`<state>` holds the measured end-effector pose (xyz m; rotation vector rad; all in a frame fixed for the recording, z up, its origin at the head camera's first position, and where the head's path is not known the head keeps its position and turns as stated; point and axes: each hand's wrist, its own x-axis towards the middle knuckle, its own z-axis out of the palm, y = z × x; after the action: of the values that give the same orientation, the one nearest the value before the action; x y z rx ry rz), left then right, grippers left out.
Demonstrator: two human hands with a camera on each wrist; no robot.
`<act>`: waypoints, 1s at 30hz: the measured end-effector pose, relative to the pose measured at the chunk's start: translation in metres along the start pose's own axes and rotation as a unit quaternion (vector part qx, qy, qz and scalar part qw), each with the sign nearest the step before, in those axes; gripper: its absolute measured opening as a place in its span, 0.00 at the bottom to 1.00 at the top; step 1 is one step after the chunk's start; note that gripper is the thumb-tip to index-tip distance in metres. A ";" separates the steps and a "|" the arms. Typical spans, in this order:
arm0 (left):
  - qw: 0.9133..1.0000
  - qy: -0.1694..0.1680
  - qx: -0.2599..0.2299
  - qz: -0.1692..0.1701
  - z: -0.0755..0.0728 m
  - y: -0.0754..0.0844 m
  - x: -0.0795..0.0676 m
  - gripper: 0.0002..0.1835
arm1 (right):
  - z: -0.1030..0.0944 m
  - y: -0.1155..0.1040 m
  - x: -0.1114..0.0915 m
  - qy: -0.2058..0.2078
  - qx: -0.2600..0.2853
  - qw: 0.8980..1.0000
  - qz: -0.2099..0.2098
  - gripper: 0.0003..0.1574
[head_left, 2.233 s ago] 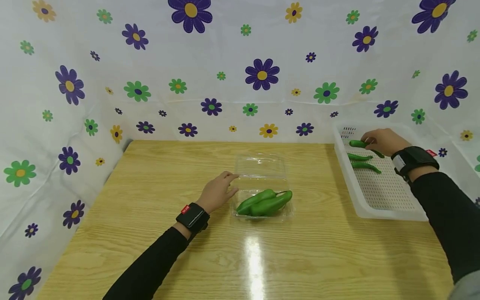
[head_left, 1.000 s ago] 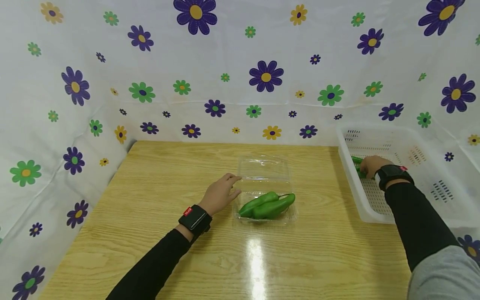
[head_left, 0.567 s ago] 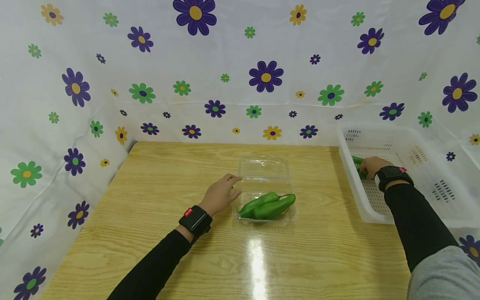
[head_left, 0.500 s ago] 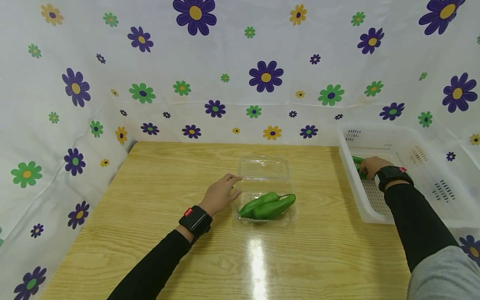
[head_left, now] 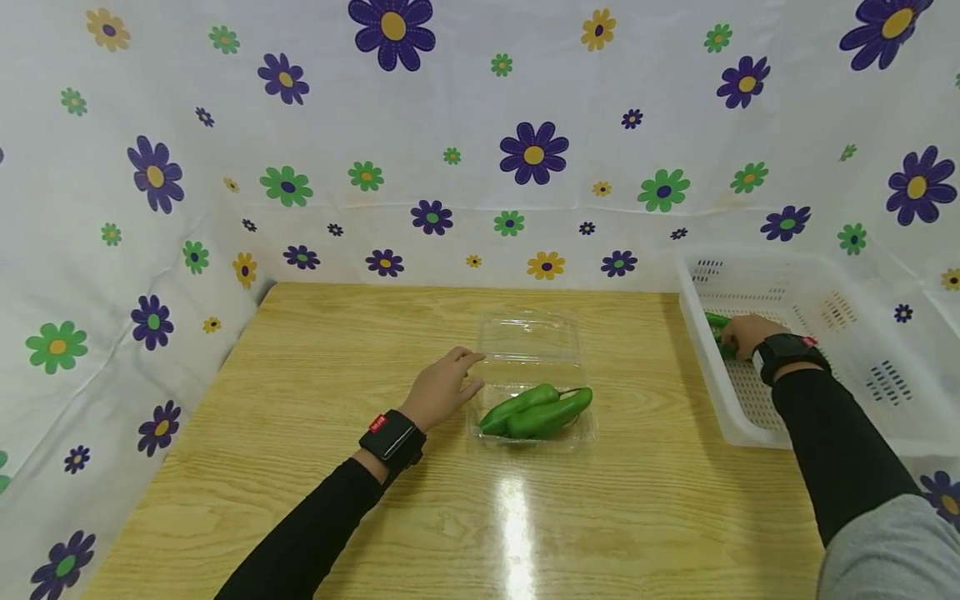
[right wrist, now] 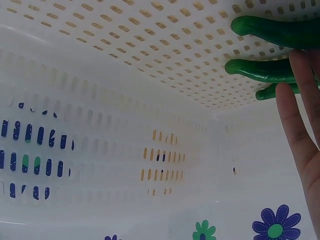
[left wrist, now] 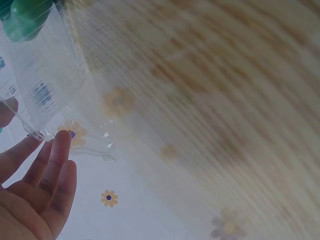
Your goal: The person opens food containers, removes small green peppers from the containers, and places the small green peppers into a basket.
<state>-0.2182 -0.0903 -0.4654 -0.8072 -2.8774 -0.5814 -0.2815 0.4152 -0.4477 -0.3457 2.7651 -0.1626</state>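
A clear plastic clamshell box point(head_left: 528, 337) lies with its lid up on the table and holds two large green peppers point(head_left: 551, 414). My left hand point(head_left: 438, 387) is at the box's left side, fingers fairly straight and fingertips right at the thin plastic edge point(left wrist: 37, 132). Inside the white basket my right hand point(head_left: 750, 333) reaches down over slim green chili peppers. In the right wrist view a front chili pepper point(right wrist: 280, 32), a middle one point(right wrist: 265, 70) and a back one point(right wrist: 272, 92) lie in a row. Two fingers point(right wrist: 300, 110) reach them. The thumb is hidden, so I cannot tell whether it pinches one.
The white perforated basket point(head_left: 711, 392) stands at the right end of the wooden table point(head_left: 337, 517), close to the cloth. White cloth point(head_left: 450, 108) printed with flowers hangs behind and at the sides. Wood shows between the box and the basket.
My right hand held a chili pepper above the basket floor; it has since come down and forward among the others, then stayed still. My left hand stays at the box.
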 end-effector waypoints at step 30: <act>1.000 -0.002 0.003 0.008 0.002 -0.004 0.000 0.23 | -0.072 -0.163 -0.046 0.173 -0.052 0.978 -0.104 0.18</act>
<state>-0.2201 -0.0928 -0.4688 -0.8296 -2.8725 -0.5695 -0.2301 0.2753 -0.3402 -0.6970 3.0822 -0.1404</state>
